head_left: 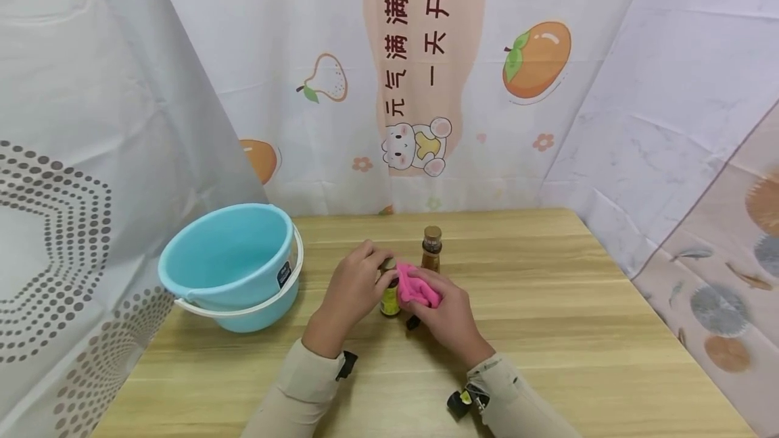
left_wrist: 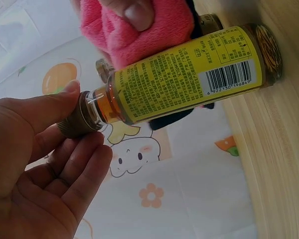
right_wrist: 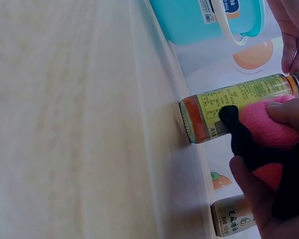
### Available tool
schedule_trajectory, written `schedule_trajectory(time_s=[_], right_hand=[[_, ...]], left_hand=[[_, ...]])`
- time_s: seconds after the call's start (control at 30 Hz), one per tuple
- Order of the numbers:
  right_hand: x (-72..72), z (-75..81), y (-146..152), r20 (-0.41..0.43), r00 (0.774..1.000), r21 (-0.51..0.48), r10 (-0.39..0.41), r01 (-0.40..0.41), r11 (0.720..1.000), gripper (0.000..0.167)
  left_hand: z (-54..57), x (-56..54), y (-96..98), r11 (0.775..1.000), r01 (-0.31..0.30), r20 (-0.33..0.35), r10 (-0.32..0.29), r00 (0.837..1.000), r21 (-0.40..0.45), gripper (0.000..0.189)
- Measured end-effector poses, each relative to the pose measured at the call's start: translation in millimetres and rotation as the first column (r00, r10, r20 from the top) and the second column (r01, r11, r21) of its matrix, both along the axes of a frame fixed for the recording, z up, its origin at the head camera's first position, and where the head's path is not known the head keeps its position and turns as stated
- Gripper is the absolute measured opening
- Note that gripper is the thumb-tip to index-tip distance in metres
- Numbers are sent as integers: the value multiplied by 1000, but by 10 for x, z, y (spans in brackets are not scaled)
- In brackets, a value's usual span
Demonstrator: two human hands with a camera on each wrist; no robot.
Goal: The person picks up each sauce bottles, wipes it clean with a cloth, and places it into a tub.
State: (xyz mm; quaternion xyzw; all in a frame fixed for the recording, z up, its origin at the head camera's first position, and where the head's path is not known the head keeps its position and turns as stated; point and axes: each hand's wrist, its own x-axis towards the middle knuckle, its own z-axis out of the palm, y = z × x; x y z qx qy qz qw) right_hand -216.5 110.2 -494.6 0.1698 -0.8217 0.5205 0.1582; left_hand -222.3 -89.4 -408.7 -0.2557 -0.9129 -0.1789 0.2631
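Observation:
A small glass bottle with a yellow-green label (left_wrist: 184, 74) stands upright on the table, in front of me. My left hand (head_left: 353, 286) pinches its brown cap (left_wrist: 79, 117) between thumb and fingers. In my right hand (head_left: 453, 320) is a bunched pink cloth (head_left: 420, 289), gripped against the bottle's label side. A dark strip of fabric (right_wrist: 249, 149) hangs out between the right fingers, beside the cloth. Just behind the right hand stands a second bottle (head_left: 432, 249) with a brown cap; its lower part is hidden in the head view.
To the left sits a light blue bucket (head_left: 228, 299) with a white handle (head_left: 243, 311). The wooden table (head_left: 548, 330) ends at a printed white curtain (head_left: 292, 19) at the back, and patterned cloth hangs on both sides.

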Motion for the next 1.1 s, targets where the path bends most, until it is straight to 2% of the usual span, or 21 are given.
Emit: schedule_trajectory(time_s=[0.3, 0.8, 0.93, 1.1], right_hand=[[-23, -62, 8, 98, 995, 75, -9, 2, 997, 51], [28, -89, -22, 115, 993, 151, -16, -1, 989, 52], [20, -84, -12, 101, 995, 161, -13, -4, 987, 52], [-3, -69, 21, 104, 994, 165, -17, -1, 986, 52]], left_hand=[[-17, -14, 6, 1000, -17, 13, 17, 1000, 0, 27], [-69, 2, -19, 1000, -18, -12, 18, 1000, -3, 26], [-47, 4, -20, 1000, -25, -8, 25, 1000, -6, 28], [34, 11, -40, 999, -28, 12, 28, 1000, -29, 34]])
